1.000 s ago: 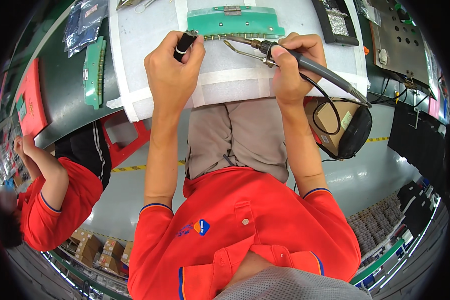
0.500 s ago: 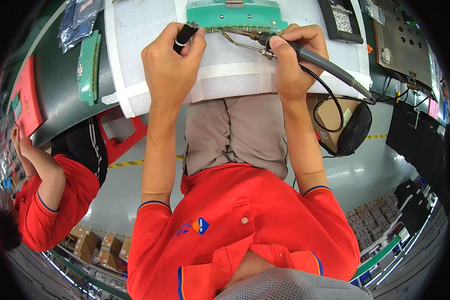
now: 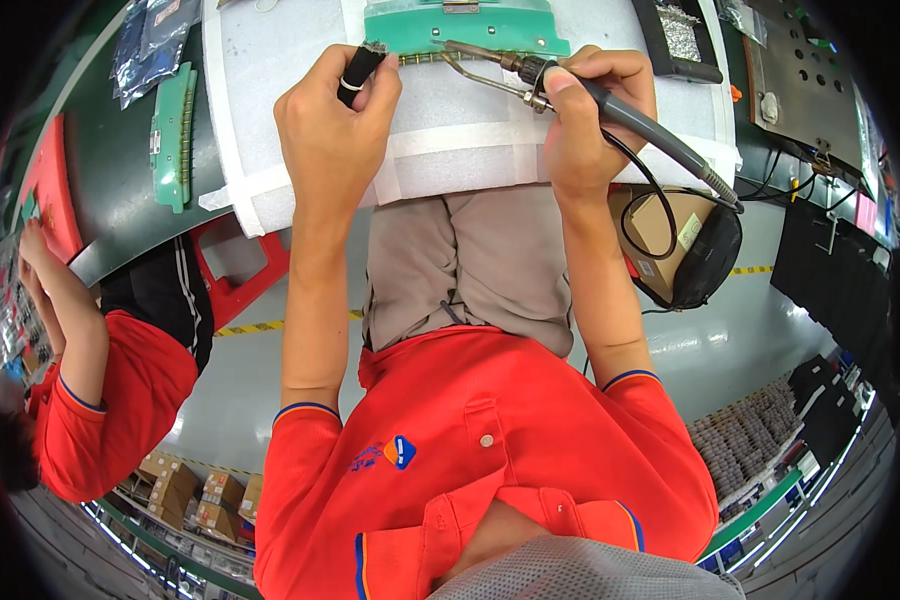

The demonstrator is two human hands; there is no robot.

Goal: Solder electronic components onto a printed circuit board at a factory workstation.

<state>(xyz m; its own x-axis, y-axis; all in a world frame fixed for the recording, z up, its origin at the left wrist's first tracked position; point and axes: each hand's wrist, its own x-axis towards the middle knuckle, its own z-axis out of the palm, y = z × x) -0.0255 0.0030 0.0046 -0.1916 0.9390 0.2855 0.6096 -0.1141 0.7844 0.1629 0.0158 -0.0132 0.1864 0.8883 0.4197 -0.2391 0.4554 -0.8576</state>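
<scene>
My left hand [image 3: 330, 130] is closed around a short black brush [image 3: 359, 76] with a white tie round it. Its frayed bristle end points away from me, beside the near left edge of a green circuit board [image 3: 520, 30]. Along that board's near edge runs a row of gold-coloured contacts. In my right hand [image 3: 590, 125] is a soldering iron [image 3: 642, 122] with a grey handle, gripped between thumb and fingers. Its tip points left, over the board just beyond the contacts. A thin bent metal tube [image 3: 480, 78] is clamped to the iron, its end near the row.
The board lies on a white foam pad [image 3: 450, 165] edged with tape. Right of it stands a black holder [image 3: 682, 45] with silvery metal wool. A second green board [image 3: 173, 140] lies on the dark table at left. A co-worker in a red shirt [image 3: 130, 400] sits at left.
The iron's tip has moved away from me, off the contact row and over the green board. My left hand still holds the brush, now tilted slightly more. The co-worker's hands have shifted.
</scene>
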